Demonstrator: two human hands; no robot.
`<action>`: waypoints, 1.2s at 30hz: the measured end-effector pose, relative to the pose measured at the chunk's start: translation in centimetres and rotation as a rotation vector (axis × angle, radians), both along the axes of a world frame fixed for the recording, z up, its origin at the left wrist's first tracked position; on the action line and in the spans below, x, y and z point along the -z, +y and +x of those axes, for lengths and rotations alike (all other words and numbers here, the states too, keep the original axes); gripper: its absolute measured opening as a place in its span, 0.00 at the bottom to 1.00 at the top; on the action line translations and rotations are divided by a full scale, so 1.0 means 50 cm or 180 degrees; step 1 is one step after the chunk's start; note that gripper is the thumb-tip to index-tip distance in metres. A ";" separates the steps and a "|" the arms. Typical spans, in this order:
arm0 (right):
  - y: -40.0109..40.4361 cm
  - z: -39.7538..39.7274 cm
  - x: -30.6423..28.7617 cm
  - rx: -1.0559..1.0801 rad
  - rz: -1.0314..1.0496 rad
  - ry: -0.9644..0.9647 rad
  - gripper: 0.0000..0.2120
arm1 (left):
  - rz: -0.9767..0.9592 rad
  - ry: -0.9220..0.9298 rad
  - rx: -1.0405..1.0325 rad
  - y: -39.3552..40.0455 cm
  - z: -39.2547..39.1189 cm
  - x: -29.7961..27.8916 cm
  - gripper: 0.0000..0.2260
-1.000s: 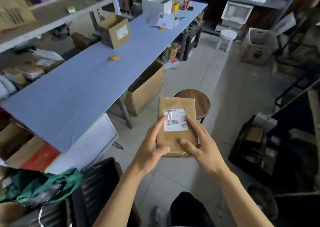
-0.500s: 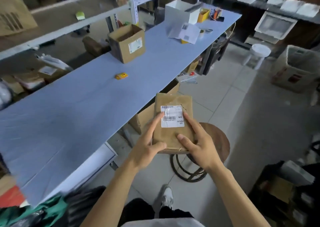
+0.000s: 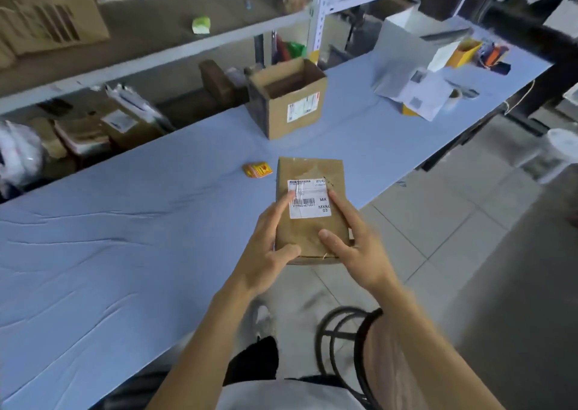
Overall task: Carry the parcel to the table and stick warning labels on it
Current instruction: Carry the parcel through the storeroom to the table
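Note:
Both my hands hold a flat brown parcel (image 3: 309,172) with a white barcode slip on its top face. My left hand (image 3: 269,247) grips its near left corner, thumb on top. On the near right side my right hand (image 3: 353,247) grips it too. The parcel hangs in the air over the front edge of the long blue table (image 3: 125,237). A small orange and yellow stack of warning labels (image 3: 257,169) lies on the table just left of the parcel's far end.
An open cardboard box (image 3: 286,100) stands on the table behind the labels. White paper and a white box (image 3: 413,87) lie at the table's far right. Shelves with cartons run behind the table. A round stool (image 3: 344,325) stands by my legs.
I have moved closer to the table. The parcel, held the same way in both hands, has gone from over the stool and floor to over the table's front edge, near the labels.

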State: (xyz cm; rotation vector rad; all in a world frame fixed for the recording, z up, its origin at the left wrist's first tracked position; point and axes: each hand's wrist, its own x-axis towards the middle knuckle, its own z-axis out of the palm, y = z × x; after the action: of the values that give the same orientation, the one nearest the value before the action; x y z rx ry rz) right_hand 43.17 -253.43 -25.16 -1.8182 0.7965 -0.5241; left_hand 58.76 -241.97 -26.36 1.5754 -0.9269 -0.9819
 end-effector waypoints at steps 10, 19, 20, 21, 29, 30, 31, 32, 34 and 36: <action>-0.234 0.243 -0.013 -0.0738 0.0033 0.0164 0.30 | 0.0040 0.0079 -0.0845 -0.157 0.176 0.006 0.37; -0.317 0.382 0.113 -0.2184 0.0358 0.0184 0.30 | 0.0235 0.0250 -0.2450 -0.178 0.154 0.077 0.36; -0.323 0.388 0.127 -0.2333 0.0315 0.0239 0.30 | 0.0254 0.0285 -0.2655 -0.187 0.143 0.088 0.35; -0.328 0.393 0.142 -0.2473 0.0207 0.0296 0.30 | 0.0254 0.0310 -0.2839 -0.195 0.132 0.101 0.35; -0.326 0.398 0.344 -0.2876 -0.0192 0.0154 0.30 | 0.0145 0.0276 -0.3359 -0.208 0.105 0.297 0.35; -0.321 0.397 0.371 -0.2926 -0.0279 0.0149 0.31 | 0.0131 0.0240 -0.3364 -0.200 0.102 0.324 0.35; -0.317 0.397 0.391 -0.2959 -0.0385 0.0131 0.31 | 0.0103 0.0200 -0.3342 -0.193 0.099 0.345 0.35; -0.312 0.398 0.406 -0.2963 -0.0508 0.0105 0.31 | 0.0085 0.0127 -0.3304 -0.185 0.096 0.362 0.35; -0.304 0.395 0.427 -0.2904 -0.0800 0.0026 0.29 | 0.0098 -0.0145 -0.3186 -0.170 0.092 0.387 0.34; -0.295 0.383 0.436 -0.2773 -0.0974 -0.0057 0.28 | 0.0168 -0.0490 -0.3127 -0.158 0.084 0.401 0.33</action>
State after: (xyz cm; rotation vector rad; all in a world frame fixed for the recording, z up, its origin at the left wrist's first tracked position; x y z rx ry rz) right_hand 62.31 -268.19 -46.96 -2.2098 -0.1436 -0.0828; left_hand 62.96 -249.87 -46.41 1.8563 -0.1329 -0.1859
